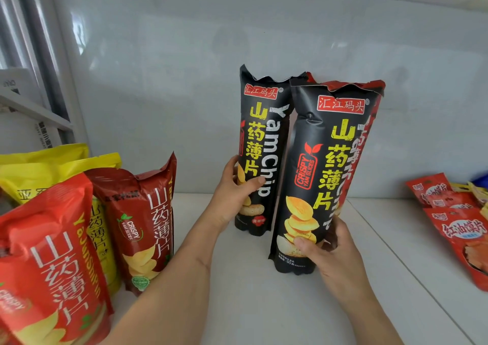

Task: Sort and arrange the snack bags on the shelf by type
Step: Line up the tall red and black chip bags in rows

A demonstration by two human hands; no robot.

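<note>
Two tall black foil yam-chip bags upright mid-shelf on white shelf (237, 305): left hand (232, 188) clasping rear bag (260, 144), right hand (327, 249) clasping front bag (327, 159), red pouches (148, 225) standing left.

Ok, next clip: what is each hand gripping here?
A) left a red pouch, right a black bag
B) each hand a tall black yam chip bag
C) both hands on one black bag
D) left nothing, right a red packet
B: the left hand grips the farther black bag and the right hand grips the nearer black bag, both upright on the shelf.
</note>
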